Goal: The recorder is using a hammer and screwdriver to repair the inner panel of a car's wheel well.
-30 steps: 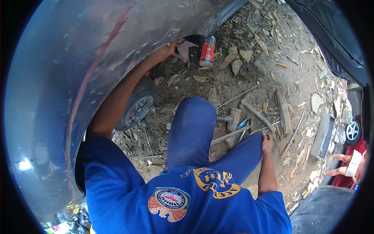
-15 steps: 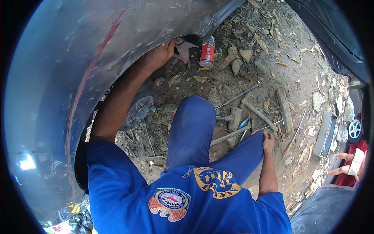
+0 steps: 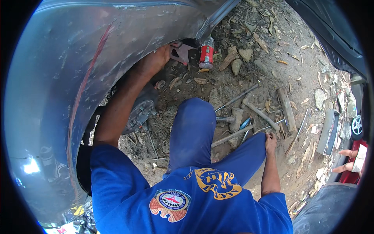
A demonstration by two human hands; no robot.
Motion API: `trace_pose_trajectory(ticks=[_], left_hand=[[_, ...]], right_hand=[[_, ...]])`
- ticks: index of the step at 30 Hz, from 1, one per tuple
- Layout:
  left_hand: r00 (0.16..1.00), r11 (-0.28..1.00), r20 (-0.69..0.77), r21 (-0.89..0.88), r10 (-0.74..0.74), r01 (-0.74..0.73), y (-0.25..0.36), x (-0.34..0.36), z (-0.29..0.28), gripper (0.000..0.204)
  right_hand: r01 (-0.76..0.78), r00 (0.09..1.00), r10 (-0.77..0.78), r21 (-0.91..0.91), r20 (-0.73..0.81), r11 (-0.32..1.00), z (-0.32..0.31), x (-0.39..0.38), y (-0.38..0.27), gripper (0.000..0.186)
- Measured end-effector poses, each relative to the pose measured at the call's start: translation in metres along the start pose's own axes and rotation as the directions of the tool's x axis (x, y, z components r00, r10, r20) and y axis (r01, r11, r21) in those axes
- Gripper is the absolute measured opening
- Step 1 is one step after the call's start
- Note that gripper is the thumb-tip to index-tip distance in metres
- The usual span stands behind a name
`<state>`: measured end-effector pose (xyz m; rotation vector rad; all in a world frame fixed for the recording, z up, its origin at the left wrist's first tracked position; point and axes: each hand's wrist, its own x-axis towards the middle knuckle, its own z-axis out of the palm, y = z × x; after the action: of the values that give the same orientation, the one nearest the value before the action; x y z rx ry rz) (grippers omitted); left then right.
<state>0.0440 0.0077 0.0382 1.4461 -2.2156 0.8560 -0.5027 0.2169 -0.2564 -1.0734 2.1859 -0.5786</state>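
My left hand (image 3: 155, 61) reaches up to the lower edge of the dented grey body panel (image 3: 46, 97), fingertips partly hidden at the rim, beside a pinkish cut-out piece (image 3: 179, 54) and a plastic bottle with red label (image 3: 206, 54). Under my forearm is a dark wheel hub (image 3: 140, 115). My right hand (image 3: 270, 142) rests on the side of my right knee (image 3: 253, 148), fingers loosely bent, holding nothing. Just past that knee lie a hammer (image 3: 236, 119), metal bars (image 3: 237, 97), a blue-handled tool (image 3: 245, 124) and wooden pieces (image 3: 286, 107).
A long metal tray (image 3: 327, 130) lies on the leaf-strewn dirt (image 3: 292, 70) at right. A dark body part (image 3: 331, 27) arches at top right. A red car (image 3: 348, 175) with silver wheel (image 3: 356, 124) shows at the rim, near what looks like part of another person (image 3: 344, 165).
My left hand has slid a little down and left along the panel edge, its fingertips now less visible. My right hand stays on my knee. The view has shifted slightly.
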Motion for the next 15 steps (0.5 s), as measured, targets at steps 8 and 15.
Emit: trace_pose_trajectory(ticks=[8,15], left_hand=[[0.820,0.711,0.189,0.418,0.540,-0.565,-0.064,-0.027,0.049,0.016],[0.968,0.951,0.095,0.186,0.233,-0.247,0.000,0.004,-0.002,0.015]], right_hand=[[-0.002,1.000,0.003,-0.066,0.024,0.998,0.006,-0.003,-0.014,0.052],[-0.040,0.999,0.040,-0.050,-0.018,0.998,0.005,0.002,0.001,0.053]])
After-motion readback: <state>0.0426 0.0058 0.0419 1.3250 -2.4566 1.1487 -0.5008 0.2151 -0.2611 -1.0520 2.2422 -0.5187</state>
